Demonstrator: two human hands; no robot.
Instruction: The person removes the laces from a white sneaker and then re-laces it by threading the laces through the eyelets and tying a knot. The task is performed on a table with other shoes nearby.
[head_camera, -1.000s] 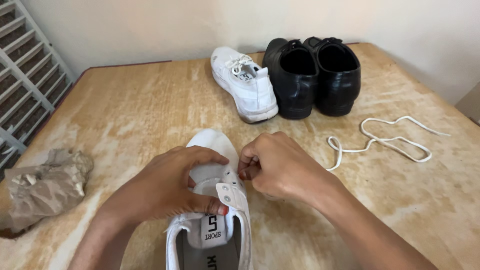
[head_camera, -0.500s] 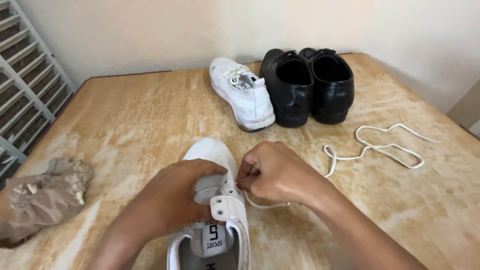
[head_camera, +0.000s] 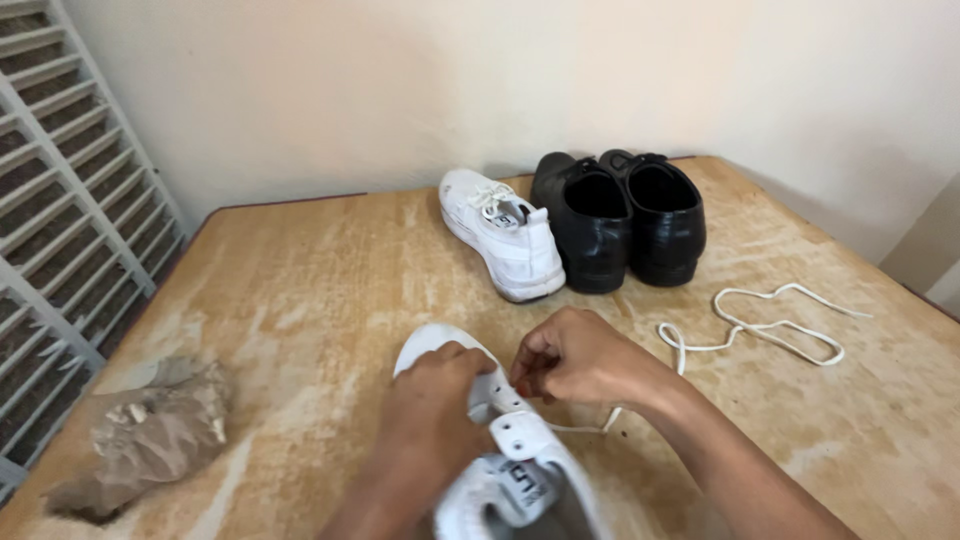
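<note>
A white sneaker (head_camera: 520, 470) lies toe-away from me at the near edge of the worn wooden table (head_camera: 330, 280). My left hand (head_camera: 435, 405) clasps its upper just behind the toe. My right hand (head_camera: 580, 360) is closed beside the eyelets, pinching a white shoelace (head_camera: 760, 325). That lace runs from under my right hand and loops loosely over the table to the right. The lace end itself is hidden between my fingers.
A second white sneaker (head_camera: 505, 235), laced, stands at the far side next to a pair of black leather shoes (head_camera: 625, 215). Crumpled brown paper (head_camera: 150, 440) sits at the near left. A white slatted rack (head_camera: 60, 220) leans on the left; a plain wall runs behind.
The view has tilted up, so the sneaker and my hands sit lower in the picture. My right hand has shifted slightly with the lace; my left hand still holds the shoe.
</note>
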